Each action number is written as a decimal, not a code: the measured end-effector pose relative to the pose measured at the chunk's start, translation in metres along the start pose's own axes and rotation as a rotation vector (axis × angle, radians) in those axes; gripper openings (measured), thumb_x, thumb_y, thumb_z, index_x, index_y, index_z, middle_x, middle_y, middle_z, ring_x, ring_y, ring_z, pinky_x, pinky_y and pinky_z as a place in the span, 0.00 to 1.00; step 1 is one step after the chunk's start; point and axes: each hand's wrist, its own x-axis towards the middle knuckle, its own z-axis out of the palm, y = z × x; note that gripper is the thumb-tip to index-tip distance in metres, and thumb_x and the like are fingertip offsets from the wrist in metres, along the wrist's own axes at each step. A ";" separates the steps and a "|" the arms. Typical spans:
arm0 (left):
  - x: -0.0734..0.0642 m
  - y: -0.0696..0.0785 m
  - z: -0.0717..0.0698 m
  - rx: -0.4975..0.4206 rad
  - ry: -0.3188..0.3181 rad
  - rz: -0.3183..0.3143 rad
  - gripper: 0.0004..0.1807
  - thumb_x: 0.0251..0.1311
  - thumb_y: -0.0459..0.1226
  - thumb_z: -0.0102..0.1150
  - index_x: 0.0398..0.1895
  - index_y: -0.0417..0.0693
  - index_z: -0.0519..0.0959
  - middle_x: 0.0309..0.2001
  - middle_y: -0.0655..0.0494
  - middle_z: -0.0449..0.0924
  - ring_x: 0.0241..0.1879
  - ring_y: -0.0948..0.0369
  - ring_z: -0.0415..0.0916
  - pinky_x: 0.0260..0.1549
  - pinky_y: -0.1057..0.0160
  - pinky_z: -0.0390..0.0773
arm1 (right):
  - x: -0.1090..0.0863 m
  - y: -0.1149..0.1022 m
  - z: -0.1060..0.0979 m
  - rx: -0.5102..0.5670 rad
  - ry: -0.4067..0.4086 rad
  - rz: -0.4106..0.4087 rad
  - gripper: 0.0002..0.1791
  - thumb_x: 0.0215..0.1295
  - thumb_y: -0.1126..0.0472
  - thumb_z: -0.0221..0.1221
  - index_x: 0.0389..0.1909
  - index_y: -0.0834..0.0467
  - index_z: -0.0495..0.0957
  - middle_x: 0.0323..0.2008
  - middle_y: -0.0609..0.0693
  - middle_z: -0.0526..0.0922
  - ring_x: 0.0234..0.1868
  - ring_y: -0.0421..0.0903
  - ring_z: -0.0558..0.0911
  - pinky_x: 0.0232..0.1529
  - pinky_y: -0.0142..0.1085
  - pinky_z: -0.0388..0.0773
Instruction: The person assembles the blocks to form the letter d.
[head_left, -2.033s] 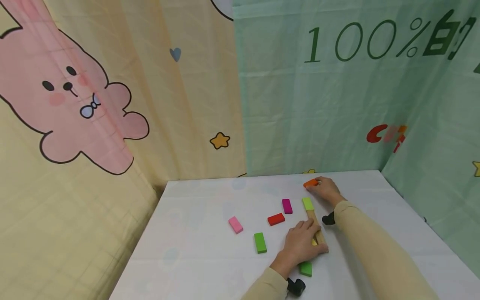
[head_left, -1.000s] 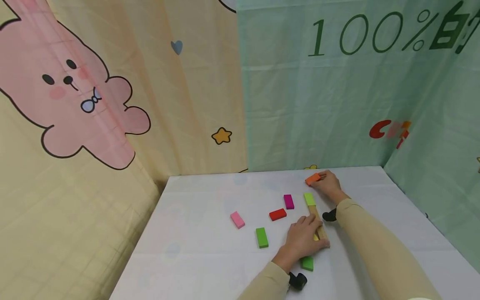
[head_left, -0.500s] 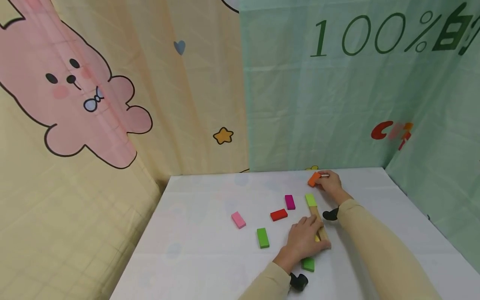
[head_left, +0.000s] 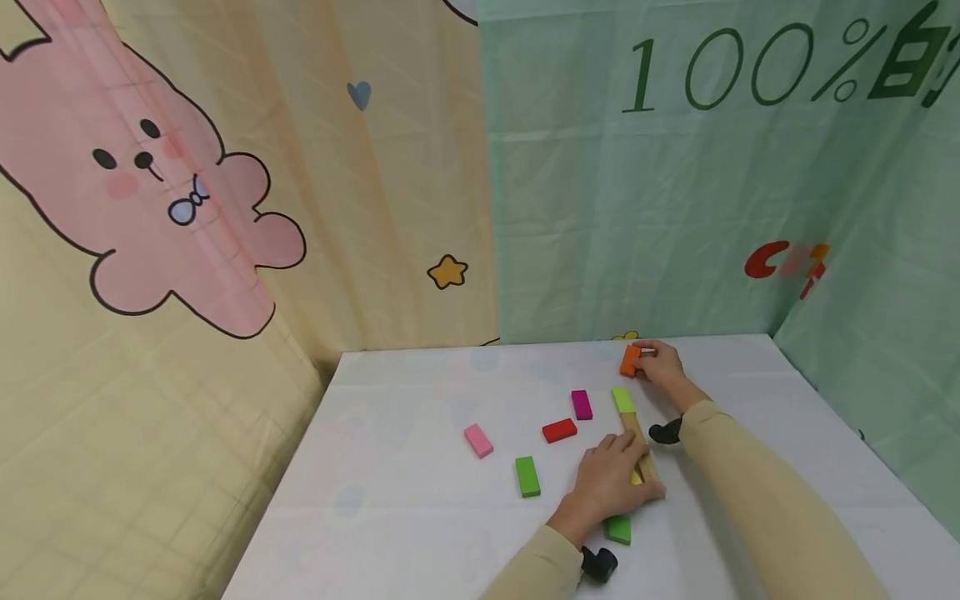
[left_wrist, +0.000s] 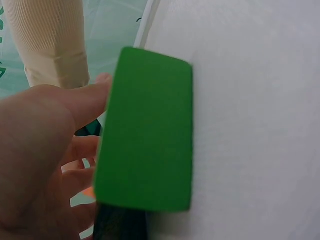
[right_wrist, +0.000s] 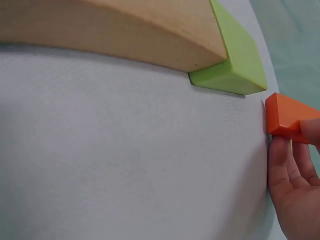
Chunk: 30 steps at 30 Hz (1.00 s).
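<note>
My right hand [head_left: 662,367] pinches an orange block [head_left: 630,360] between thumb and fingers near the table's far edge. Just nearer than it, a lime-green block [head_left: 622,400] touches the far end of a wooden strip [head_left: 633,427]. My left hand [head_left: 606,475] rests over that strip, fingers spread across it and thumb at its near end. Part of a yellow block [head_left: 636,478] shows beside the thumb; the rest is hidden. A green block [left_wrist: 147,130] lies close to the left wrist camera, in front of the hand. In the right wrist view, a gap separates the orange block from the lime one.
On the white table [head_left: 390,500], left of the hands, lie a magenta block [head_left: 582,405], a red block [head_left: 559,430], a pink block [head_left: 478,441] and another green block [head_left: 527,477]. Printed curtains [head_left: 637,217] hang behind the table.
My right hand has turned the orange block from a sideways slant to nearly in line with the lime block. The left hand keeps its place on the strip. The head view has shifted slightly.
</note>
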 end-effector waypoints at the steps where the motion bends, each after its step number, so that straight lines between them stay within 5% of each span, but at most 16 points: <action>1: 0.000 0.000 0.000 -0.002 -0.004 0.000 0.34 0.62 0.67 0.56 0.69 0.70 0.71 0.74 0.66 0.61 0.70 0.62 0.61 0.60 0.58 0.70 | -0.001 0.000 0.000 -0.004 -0.009 -0.005 0.27 0.72 0.70 0.53 0.71 0.63 0.66 0.58 0.67 0.71 0.47 0.51 0.77 0.36 0.30 0.80; 8: 0.001 -0.001 0.002 0.000 -0.022 -0.005 0.37 0.58 0.68 0.58 0.70 0.70 0.71 0.74 0.67 0.60 0.71 0.62 0.60 0.61 0.58 0.69 | -0.008 -0.005 0.001 -0.061 -0.069 -0.036 0.27 0.72 0.71 0.53 0.71 0.64 0.66 0.61 0.68 0.69 0.55 0.58 0.74 0.40 0.32 0.78; 18: 0.003 -0.001 0.006 0.016 -0.007 -0.013 0.37 0.58 0.68 0.59 0.69 0.70 0.71 0.74 0.67 0.60 0.70 0.62 0.60 0.59 0.59 0.70 | -0.011 -0.007 0.007 -0.131 -0.132 -0.073 0.25 0.72 0.69 0.52 0.69 0.62 0.68 0.62 0.70 0.69 0.58 0.63 0.72 0.57 0.49 0.75; 30: 0.004 -0.001 0.007 0.026 0.003 -0.004 0.36 0.59 0.68 0.58 0.69 0.69 0.71 0.74 0.65 0.61 0.70 0.62 0.60 0.59 0.59 0.70 | -0.006 -0.001 0.008 -0.191 -0.183 -0.106 0.24 0.73 0.69 0.53 0.68 0.60 0.69 0.62 0.68 0.69 0.58 0.62 0.73 0.58 0.51 0.75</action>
